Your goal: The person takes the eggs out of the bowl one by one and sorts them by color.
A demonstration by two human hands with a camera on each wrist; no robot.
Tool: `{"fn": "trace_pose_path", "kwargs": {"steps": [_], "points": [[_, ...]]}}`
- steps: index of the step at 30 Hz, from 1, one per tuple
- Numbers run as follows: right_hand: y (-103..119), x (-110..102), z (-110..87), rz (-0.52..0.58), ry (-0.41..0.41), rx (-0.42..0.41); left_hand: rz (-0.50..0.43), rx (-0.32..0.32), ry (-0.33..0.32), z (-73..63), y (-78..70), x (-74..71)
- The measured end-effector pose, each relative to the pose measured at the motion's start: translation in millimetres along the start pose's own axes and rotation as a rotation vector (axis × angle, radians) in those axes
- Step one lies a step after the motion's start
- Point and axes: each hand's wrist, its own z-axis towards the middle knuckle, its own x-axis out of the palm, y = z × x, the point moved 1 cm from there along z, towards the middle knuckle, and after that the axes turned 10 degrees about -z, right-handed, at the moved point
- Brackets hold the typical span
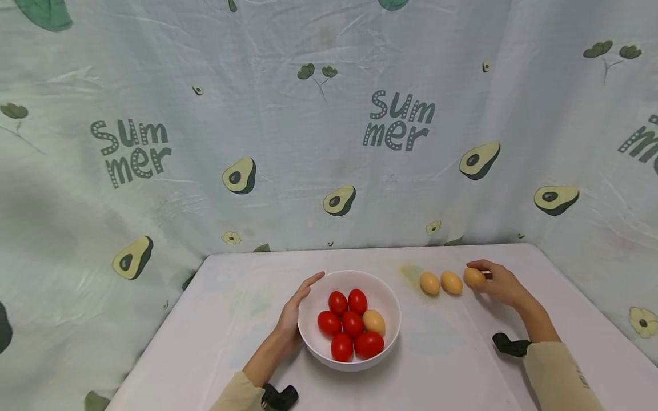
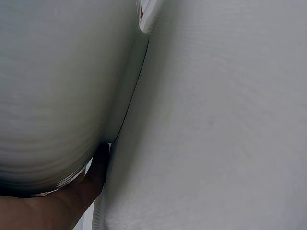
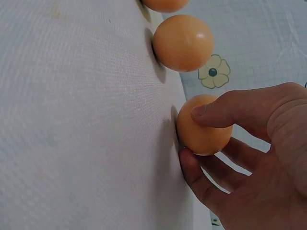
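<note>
A white bowl [image 1: 393, 319] stands on the table, holding several glossy red oval tomatoes [image 1: 352, 323] and one tan egg [image 1: 374, 322]. My left hand [image 1: 292, 314] rests against the bowl's left side, fingers extended along the rim. In the left wrist view, part of that hand [image 2: 72, 201] touches the bowl's outer wall [image 2: 57, 96] low down. At the back right, my right hand [image 1: 504, 284] grips the rightmost egg [image 3: 199, 139] with thumb and fingers, close to the tabletop. Two more eggs, the middle one [image 1: 451, 282] and the left one [image 1: 429, 283], lie beside it in a row.
The table [image 1: 437, 371] is covered in a pale cloth with a faint yellow patch near the eggs. Behind it hangs a curtain [image 1: 288, 142] printed with avocados and lettering. Both wrists wear black devices; the right device [image 1: 510, 345] sits close above the cloth.
</note>
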Motion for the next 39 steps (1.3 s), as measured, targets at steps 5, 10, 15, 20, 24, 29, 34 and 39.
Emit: {"fn": "trace_pose_path", "kwargs": {"steps": [5, 10, 15, 20, 24, 29, 34, 39], "points": [[-1, 0, -2.7, 0.013, 0.003, -0.022, 0.004, 0.000, 0.002, 1.3, 1.6, 0.3], [-4, 3, -5.1, 0.014, 0.008, -0.007, 0.011, -0.008, 0.009, 0.3, 1.6, 1.3], [-8, 1, -7.0, 0.000, 0.019, 0.002, 0.015, -0.012, 0.019, 1.5, 1.7, 4.0], [-8, -1, -6.6, -0.004, 0.029, -0.001, 0.015, -0.011, 0.019, 1.1, 2.1, 4.8], [-6, -2, -3.7, -0.001, 0.033, 0.003, 0.015, -0.005, 0.016, 0.3, 1.7, 3.8], [-1, -2, 1.3, 0.012, 0.050, -0.024, 0.017, 0.000, 0.007, -0.7, 0.0, 1.8], [0, -4, -0.3, 0.029, 0.055, -0.035, 0.028, -0.002, -0.001, -2.1, 0.5, 1.0], [-1, -7, -1.8, 0.042, 0.071, -0.039, 0.025, -0.003, 0.001, -1.8, 0.4, 2.4]]}}
